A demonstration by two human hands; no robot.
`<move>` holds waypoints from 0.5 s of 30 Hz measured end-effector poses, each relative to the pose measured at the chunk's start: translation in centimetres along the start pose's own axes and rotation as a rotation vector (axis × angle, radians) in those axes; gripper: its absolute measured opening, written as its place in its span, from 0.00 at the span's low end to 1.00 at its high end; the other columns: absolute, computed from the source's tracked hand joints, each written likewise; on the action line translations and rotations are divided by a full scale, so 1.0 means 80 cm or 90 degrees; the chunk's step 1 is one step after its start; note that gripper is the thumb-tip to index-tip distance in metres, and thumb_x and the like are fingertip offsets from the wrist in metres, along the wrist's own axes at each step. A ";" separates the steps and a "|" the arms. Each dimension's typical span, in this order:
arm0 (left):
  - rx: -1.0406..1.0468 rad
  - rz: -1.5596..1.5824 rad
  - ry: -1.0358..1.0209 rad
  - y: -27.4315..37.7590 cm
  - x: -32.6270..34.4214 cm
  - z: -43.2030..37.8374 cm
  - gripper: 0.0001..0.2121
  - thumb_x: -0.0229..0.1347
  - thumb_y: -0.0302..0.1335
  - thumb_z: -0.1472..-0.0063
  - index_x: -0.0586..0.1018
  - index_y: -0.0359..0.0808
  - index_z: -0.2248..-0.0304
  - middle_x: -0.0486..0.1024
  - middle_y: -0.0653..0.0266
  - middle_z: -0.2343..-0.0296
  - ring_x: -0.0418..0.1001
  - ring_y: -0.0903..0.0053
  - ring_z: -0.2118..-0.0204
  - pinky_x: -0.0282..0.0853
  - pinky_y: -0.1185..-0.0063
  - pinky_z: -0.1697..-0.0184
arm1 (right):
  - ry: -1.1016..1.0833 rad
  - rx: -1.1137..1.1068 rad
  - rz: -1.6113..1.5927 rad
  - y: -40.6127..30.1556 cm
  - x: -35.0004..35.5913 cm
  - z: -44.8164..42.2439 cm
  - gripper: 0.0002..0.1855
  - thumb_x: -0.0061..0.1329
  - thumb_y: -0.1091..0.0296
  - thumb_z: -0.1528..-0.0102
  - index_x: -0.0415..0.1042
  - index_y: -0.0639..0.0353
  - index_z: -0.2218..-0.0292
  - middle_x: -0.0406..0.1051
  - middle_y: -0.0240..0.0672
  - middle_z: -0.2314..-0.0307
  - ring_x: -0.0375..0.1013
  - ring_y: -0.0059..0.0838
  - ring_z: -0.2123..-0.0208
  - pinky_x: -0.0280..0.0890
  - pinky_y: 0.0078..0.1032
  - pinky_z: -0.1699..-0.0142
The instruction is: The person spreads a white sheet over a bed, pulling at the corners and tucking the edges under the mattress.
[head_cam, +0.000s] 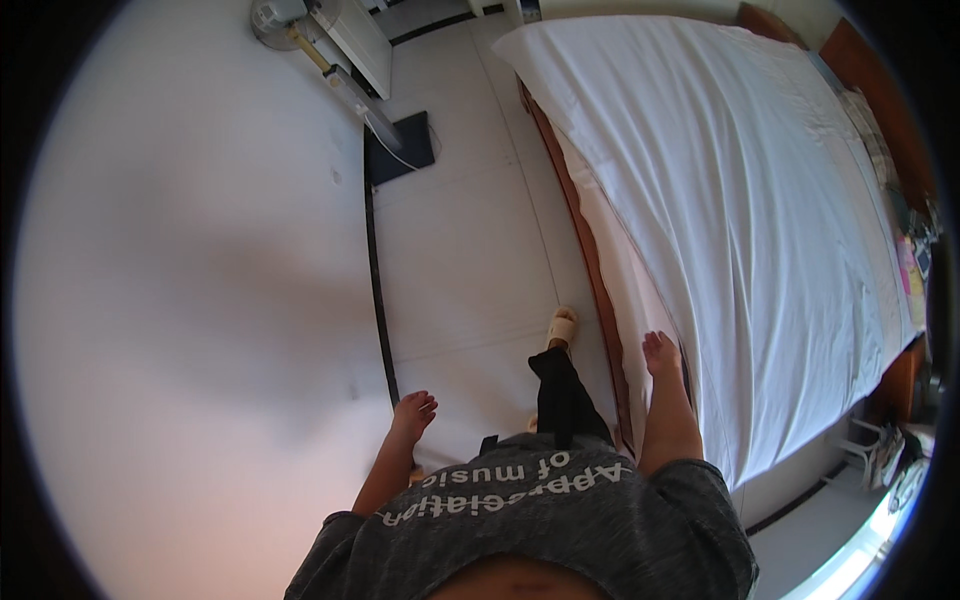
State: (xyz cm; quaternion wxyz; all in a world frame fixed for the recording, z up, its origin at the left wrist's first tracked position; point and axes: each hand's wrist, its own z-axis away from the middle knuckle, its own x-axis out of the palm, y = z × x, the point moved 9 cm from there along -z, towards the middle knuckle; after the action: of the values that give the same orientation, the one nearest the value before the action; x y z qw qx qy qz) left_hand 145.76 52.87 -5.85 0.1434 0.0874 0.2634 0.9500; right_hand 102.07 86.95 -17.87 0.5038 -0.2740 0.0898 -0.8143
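My left hand (415, 414) hangs over the tiled floor near the white wall, its fingers slightly spread and holding nothing. On the other side, my right hand (661, 354) hovers by the bed's edge with nothing in it, fingers a little apart; whether it touches the bedding cannot be told. A white sheet (720, 195) with long creases covers most of the bed. Along the near side a pale pink layer (626, 240) shows beneath it, above the brown wooden bed frame (574, 202).
A pedestal fan (279, 16) stands on a dark base (409, 146) by the wall, with a white cord. Behind it is a white door (360, 37). A wooden headboard (885, 97) and a plaid pillow (868, 135) lie at the far right. A chair (862, 450) stands beyond the bed.
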 end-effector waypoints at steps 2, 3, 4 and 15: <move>0.007 -0.013 0.021 0.043 0.016 -0.025 0.11 0.48 0.29 0.52 0.64 0.37 0.67 0.67 0.67 0.75 0.66 0.77 0.72 0.61 0.80 0.72 | 0.037 -0.031 -0.135 -0.015 0.013 -0.048 0.07 0.35 0.67 0.52 0.59 0.61 0.72 0.63 0.36 0.78 0.65 0.29 0.75 0.62 0.24 0.71; 0.010 -0.021 0.031 0.066 0.025 -0.041 0.11 0.48 0.30 0.52 0.64 0.37 0.67 0.67 0.68 0.75 0.66 0.77 0.72 0.61 0.80 0.72 | 0.059 -0.052 -0.209 -0.022 0.011 -0.073 0.07 0.35 0.66 0.51 0.59 0.61 0.73 0.62 0.35 0.80 0.64 0.29 0.76 0.62 0.24 0.72; 0.019 -0.019 0.004 0.089 0.036 -0.069 0.11 0.48 0.30 0.52 0.64 0.38 0.68 0.67 0.68 0.76 0.66 0.77 0.72 0.61 0.80 0.72 | 0.052 -0.038 -0.252 -0.025 0.001 -0.104 0.08 0.35 0.64 0.52 0.58 0.60 0.75 0.61 0.33 0.82 0.63 0.27 0.78 0.61 0.23 0.75; 0.096 -0.321 -0.057 0.343 0.301 -0.224 0.10 0.45 0.32 0.49 0.65 0.38 0.67 0.67 0.66 0.74 0.67 0.79 0.71 0.62 0.81 0.70 | 0.467 0.070 -0.235 -0.014 -0.002 -0.142 0.14 0.38 0.55 0.56 0.60 0.55 0.73 0.61 0.33 0.77 0.62 0.28 0.77 0.59 0.27 0.75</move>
State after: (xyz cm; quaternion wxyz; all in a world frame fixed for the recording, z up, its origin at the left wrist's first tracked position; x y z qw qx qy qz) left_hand 112.48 29.49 -4.39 0.3802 0.0710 0.3406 0.8570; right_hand 95.17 86.18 -26.91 0.2980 0.0501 0.1689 -0.9382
